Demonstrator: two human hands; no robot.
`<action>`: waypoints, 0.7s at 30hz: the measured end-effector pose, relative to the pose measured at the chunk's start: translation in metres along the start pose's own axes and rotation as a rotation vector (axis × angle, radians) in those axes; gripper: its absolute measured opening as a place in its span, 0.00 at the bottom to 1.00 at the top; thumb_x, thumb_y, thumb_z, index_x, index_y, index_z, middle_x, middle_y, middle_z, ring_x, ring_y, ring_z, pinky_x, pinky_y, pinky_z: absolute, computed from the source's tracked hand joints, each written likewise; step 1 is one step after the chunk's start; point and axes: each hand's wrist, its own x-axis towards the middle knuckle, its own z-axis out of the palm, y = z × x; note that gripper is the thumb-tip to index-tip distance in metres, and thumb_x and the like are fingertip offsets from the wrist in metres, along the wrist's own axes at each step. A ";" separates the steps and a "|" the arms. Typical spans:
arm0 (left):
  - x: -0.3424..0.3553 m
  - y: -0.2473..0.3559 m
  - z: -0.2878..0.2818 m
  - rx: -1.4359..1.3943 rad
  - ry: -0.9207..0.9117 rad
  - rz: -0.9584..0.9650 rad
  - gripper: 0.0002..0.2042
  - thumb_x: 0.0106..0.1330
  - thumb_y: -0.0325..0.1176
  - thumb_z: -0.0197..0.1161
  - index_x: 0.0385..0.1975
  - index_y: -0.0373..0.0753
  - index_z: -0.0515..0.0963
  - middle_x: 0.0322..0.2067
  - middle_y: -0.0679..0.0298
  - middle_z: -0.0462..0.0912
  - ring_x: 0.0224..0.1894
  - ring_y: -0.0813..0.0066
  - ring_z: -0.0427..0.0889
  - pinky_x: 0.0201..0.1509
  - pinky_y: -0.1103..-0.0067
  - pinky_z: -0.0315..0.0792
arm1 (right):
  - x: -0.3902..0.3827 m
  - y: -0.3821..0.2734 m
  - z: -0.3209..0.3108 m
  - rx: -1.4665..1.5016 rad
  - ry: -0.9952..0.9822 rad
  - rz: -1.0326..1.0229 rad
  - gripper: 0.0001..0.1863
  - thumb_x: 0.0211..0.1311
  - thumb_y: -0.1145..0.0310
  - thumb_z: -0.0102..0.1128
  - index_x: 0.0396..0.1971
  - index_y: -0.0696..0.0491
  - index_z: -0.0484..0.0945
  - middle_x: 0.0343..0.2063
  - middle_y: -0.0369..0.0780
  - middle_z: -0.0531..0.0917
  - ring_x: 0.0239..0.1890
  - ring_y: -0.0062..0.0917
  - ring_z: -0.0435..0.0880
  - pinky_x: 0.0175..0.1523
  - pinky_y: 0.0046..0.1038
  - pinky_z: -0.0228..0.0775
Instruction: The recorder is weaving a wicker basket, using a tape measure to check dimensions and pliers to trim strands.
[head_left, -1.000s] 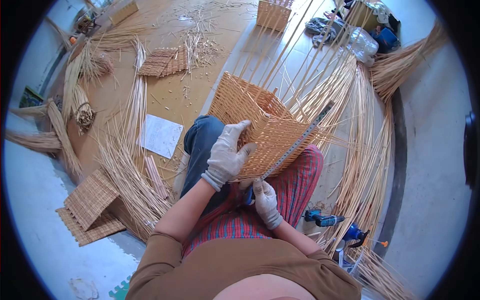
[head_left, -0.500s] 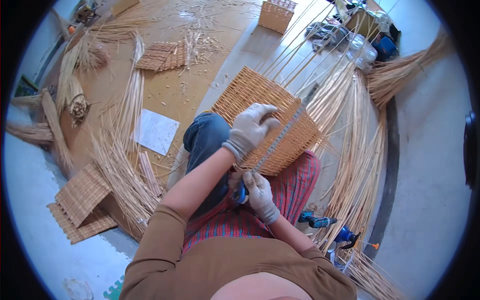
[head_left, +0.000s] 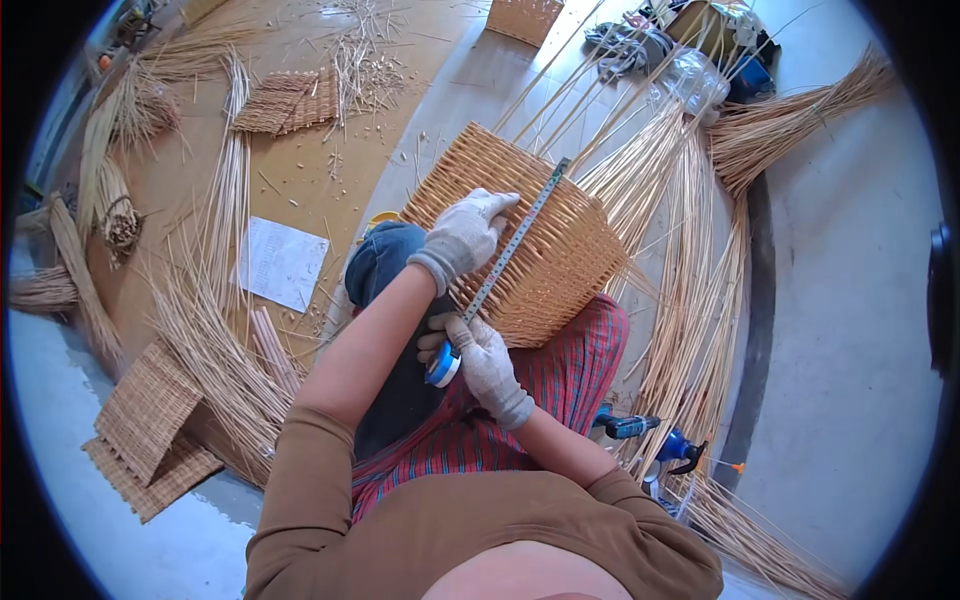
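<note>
While the woven basket (head_left: 560, 250) lies tilted across the knees (head_left: 383, 255), we see both gloved hands working right at it. Left hand (head_left: 465, 230): forearm slants in from the basket's lower left, back of hand up, fingers stretched over the weave, tips just short of the tape blade (head_left: 516, 243); we read this grip as spread, clasping nothing. Right hand (head_left: 487, 362): at the basket's near edge, forearm coming from lower right; we mark this grip closed around the tape measure (head_left: 443, 367), blue case just below that edge, blade running over the basket's wall to its far edge. Left of the basket we note a white sheet (head_left: 287, 263); right, long reeds (head_left: 690, 300); lower right, a drill (head_left: 632, 427).
</note>
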 end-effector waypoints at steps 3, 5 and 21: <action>0.010 -0.015 -0.012 -0.097 -0.140 0.144 0.21 0.67 0.25 0.58 0.60 0.44 0.75 0.45 0.54 0.79 0.49 0.59 0.79 0.58 0.72 0.71 | 0.001 0.007 0.013 0.054 0.045 0.051 0.18 0.75 0.58 0.51 0.48 0.60 0.74 0.33 0.44 0.85 0.34 0.29 0.86 0.40 0.30 0.81; 0.023 -0.019 -0.019 -0.143 -0.285 0.155 0.27 0.58 0.20 0.52 0.60 0.46 0.76 0.45 0.52 0.81 0.48 0.55 0.80 0.58 0.71 0.72 | 0.004 0.011 0.020 0.153 0.070 0.048 0.18 0.75 0.58 0.51 0.46 0.60 0.74 0.31 0.44 0.85 0.33 0.30 0.86 0.39 0.31 0.81; 0.028 -0.048 -0.021 -0.571 -0.437 0.125 0.31 0.67 0.19 0.45 0.73 0.43 0.56 0.56 0.55 0.80 0.53 0.66 0.83 0.62 0.72 0.73 | 0.063 0.101 -0.002 -0.091 0.175 0.138 0.20 0.78 0.59 0.43 0.46 0.60 0.77 0.36 0.44 0.85 0.34 0.27 0.85 0.39 0.29 0.80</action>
